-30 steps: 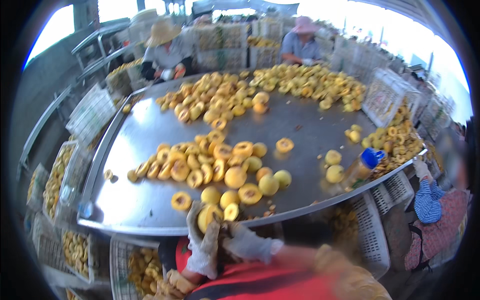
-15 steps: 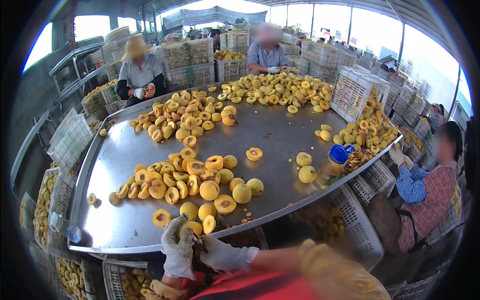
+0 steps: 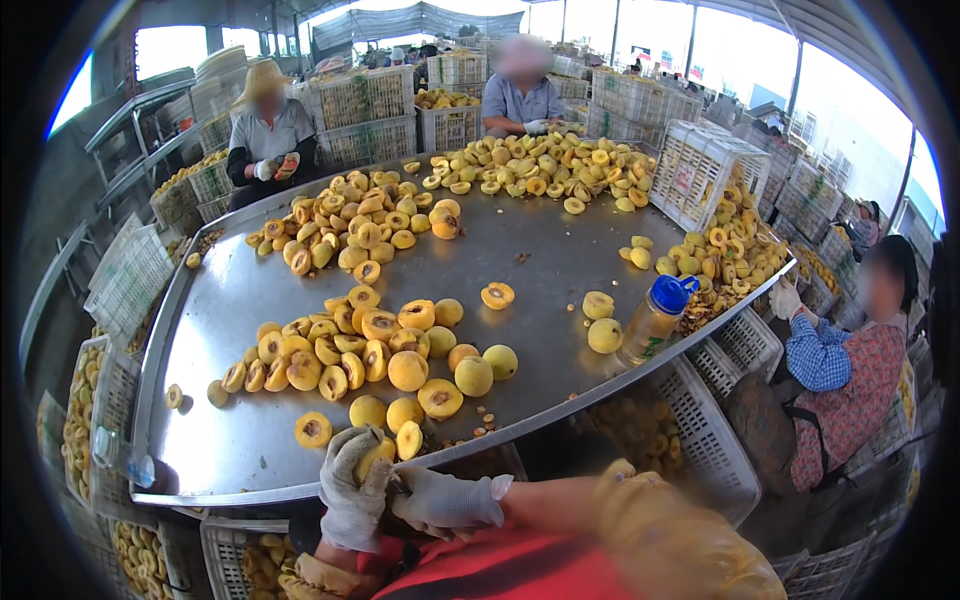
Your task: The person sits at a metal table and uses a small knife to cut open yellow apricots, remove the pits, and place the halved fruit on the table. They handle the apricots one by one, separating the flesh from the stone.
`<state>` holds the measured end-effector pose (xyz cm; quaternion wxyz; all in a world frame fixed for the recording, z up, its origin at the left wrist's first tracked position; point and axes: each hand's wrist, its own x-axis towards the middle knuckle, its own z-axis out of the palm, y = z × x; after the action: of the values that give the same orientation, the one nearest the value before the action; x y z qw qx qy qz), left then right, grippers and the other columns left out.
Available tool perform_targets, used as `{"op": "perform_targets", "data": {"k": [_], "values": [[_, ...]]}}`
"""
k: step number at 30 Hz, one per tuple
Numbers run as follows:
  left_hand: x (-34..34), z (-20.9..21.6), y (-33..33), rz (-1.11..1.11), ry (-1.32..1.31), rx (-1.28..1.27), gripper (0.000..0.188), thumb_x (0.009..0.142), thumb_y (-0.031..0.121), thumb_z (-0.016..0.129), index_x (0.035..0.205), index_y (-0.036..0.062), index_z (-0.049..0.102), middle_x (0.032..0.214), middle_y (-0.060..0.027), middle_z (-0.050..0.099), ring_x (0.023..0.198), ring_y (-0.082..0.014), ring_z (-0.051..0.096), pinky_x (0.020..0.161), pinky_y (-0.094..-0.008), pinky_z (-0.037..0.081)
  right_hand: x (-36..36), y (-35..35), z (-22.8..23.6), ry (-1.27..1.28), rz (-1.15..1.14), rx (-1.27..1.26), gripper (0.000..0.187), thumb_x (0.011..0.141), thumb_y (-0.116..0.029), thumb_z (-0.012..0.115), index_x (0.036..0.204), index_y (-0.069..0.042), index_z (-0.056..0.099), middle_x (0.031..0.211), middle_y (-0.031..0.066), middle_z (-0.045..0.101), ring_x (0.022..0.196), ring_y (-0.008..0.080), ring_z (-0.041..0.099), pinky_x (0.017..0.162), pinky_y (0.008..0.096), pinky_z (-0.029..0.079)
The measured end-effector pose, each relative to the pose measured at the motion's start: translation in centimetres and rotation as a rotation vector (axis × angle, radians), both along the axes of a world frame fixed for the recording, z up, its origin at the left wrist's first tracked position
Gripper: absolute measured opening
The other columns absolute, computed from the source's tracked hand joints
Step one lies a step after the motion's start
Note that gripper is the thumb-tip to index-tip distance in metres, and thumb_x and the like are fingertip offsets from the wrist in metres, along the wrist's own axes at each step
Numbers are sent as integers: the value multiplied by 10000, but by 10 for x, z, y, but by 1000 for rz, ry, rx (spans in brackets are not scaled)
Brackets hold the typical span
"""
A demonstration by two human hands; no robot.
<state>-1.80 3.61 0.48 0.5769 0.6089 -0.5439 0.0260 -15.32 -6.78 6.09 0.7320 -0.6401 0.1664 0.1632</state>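
Observation:
At the near edge of the table, my left hand (image 3: 352,490), in a whitish work glove, is closed around a yellow peach (image 3: 374,462). My right hand (image 3: 447,502), in a grey glove, meets it just to the right, its fingers wrapped round a small dark tool (image 3: 398,484) that is mostly hidden. The tool's tip is at the peach; whether it is inside the flesh cannot be made out. Just beyond my hands lie a cut peach half (image 3: 409,440), whole peaches (image 3: 404,411) and a pile of halved peaches (image 3: 330,345), several with brown centres.
The metal table (image 3: 520,335) has a raised rim. A blue-lidded bottle (image 3: 655,320) stands at its right edge. Beyond are more peach piles (image 3: 545,165) and a tipped white crate (image 3: 705,175). Crates (image 3: 705,440) stand below the edge. Three co-workers (image 3: 270,130) are around the table.
The view has shifted slightly, so the table and fruit sit a little further left and up. My hands keep the same hold on the peach and the tool.

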Motion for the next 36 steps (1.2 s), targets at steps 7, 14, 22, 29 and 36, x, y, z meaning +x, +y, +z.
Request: {"op": "perform_targets", "data": {"k": [7,14,22,29,36], "values": [[13,22,7,-372,854,542,308,806,98,674,1073,-51,643,1040,-103,658,917,-172,624,826,-287,506,-5,-6,-26,252,153,204,142,856,-285,525,809,-173,451,566,-29,381,360,72,311,317,234,241],[6,6,8,-220,859,443,314,795,59,662,1092,-41,637,1052,-98,654,944,-164,622,839,-291,514,-4,0,-22,188,115,186,134,844,-253,526,817,-159,434,569,-30,404,351,57,356,272,248,260],[-5,-9,-1,-171,939,110,554,754,333,779,1131,-19,577,1035,-136,643,908,-216,637,826,-337,527,-3,0,-3,126,54,149,122,842,-246,522,779,-167,454,549,-32,406,343,56,363,261,233,238],[-5,-8,7,-281,936,80,472,788,292,767,1087,-29,591,1033,-152,644,892,-231,647,794,-349,541,-6,11,3,154,-13,223,163,829,-224,511,695,-171,438,511,-19,403,318,65,341,245,240,234],[-4,-17,5,-276,525,-109,489,778,280,792,1098,-37,602,1083,-154,624,940,-240,639,825,-343,530,-5,3,-7,106,85,737,158,813,-171,494,690,-95,428,465,-4,354,292,90,341,232,248,264]]}}
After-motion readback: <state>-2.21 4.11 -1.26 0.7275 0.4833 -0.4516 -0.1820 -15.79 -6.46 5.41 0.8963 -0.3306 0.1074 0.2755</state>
